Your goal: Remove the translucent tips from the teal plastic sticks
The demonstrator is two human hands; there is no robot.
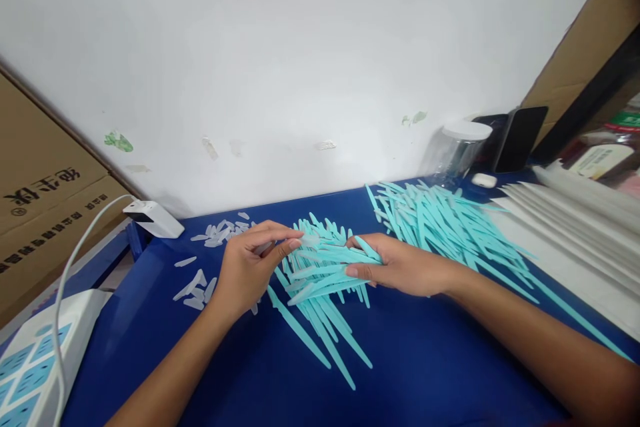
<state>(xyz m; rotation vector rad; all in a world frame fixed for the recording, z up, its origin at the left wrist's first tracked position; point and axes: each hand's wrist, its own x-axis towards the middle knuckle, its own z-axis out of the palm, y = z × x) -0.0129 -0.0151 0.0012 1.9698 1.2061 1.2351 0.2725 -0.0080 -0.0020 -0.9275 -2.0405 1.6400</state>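
Note:
My left hand (249, 270) pinches a small translucent blade cap (310, 240) between thumb and fingertips, at the tips of the bunch in my other hand. Closed around that bunch of slim turquoise sticks, which look like eyebrow razors (325, 275), is my right hand (405, 263). Several of the held razors have clear caps over their left ends. Beneath both hands lies a loose pile of turquoise razors (345, 330), fanned toward me. Loose translucent caps (220, 232) are scattered left of my left hand, with more caps (197, 290) nearer me.
A second razor heap (440, 220) lies right on the blue table (425, 360). Behind it stand a white-lidded clear jar (460, 147) and a phone (521, 139). White packets (590, 227) line the right side. A white device (155, 218) and power strip (75, 333) are left.

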